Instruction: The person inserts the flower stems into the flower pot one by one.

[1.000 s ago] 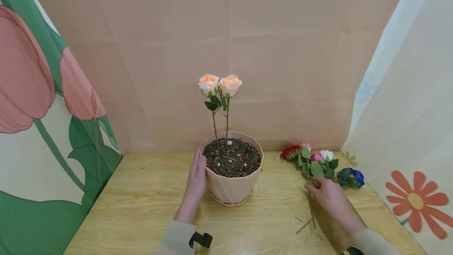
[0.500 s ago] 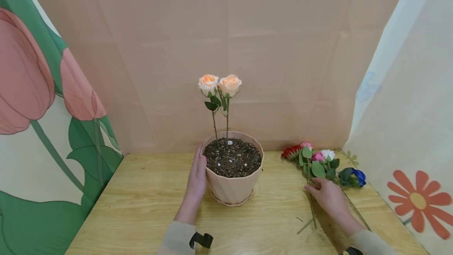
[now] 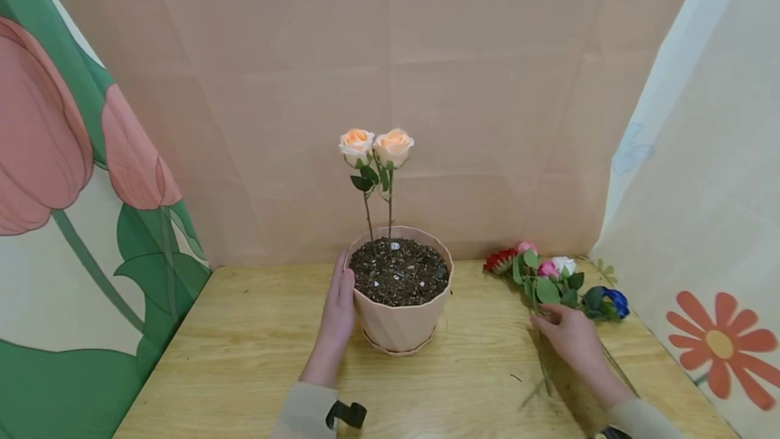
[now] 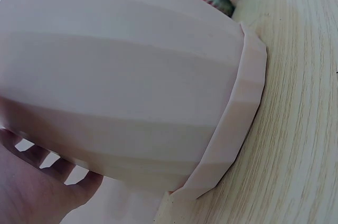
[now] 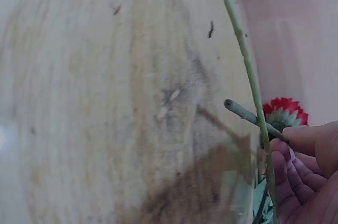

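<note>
My left hand lies along the left side of a pale pink flowerpot, also large in the left wrist view, where the fingers touch its wall. Two peach roses stand upright in the pot's dark soil. Over at the right, my right hand pinches a green flower stem between thumb and fingers, its cut end poking out. A second, longer stem crosses close by it. Which bloom the pinched stem belongs to, I cannot tell.
Beyond my right hand lies a pile of flowers: a red one, pink ones, a white one and a blue one. A saucer sits under the pot. Cloth walls border the wooden table.
My right hand has shifted slightly right, and the stems below it have moved and now look blurred. My left hand stays against the pot.
</note>
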A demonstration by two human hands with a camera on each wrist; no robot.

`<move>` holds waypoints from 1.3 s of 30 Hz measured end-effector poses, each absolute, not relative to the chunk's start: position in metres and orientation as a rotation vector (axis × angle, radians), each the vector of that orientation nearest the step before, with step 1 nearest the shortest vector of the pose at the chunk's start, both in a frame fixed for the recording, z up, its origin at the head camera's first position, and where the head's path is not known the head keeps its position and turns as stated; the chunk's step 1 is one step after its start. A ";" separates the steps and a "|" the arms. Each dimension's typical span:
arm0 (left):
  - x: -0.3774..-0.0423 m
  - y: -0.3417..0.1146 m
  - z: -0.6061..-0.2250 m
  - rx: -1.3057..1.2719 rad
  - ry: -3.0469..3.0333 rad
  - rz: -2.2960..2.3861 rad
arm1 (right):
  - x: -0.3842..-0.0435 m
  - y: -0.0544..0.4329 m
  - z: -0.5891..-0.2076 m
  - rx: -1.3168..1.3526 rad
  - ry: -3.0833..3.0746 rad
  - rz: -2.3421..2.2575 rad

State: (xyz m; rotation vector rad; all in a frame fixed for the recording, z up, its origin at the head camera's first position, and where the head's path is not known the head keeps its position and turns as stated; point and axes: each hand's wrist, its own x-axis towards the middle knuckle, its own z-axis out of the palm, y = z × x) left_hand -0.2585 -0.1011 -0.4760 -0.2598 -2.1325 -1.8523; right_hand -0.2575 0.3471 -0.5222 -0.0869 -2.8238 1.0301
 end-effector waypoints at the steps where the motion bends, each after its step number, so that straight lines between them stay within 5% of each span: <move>1: -0.259 -0.101 -0.476 -0.258 -2.133 -1.854 | -0.257 0.347 -0.521 -0.090 -2.817 1.047; 39: -0.259 -0.102 -0.478 -0.272 -2.133 -1.861 | -0.237 0.289 -0.418 0.103 -2.405 1.177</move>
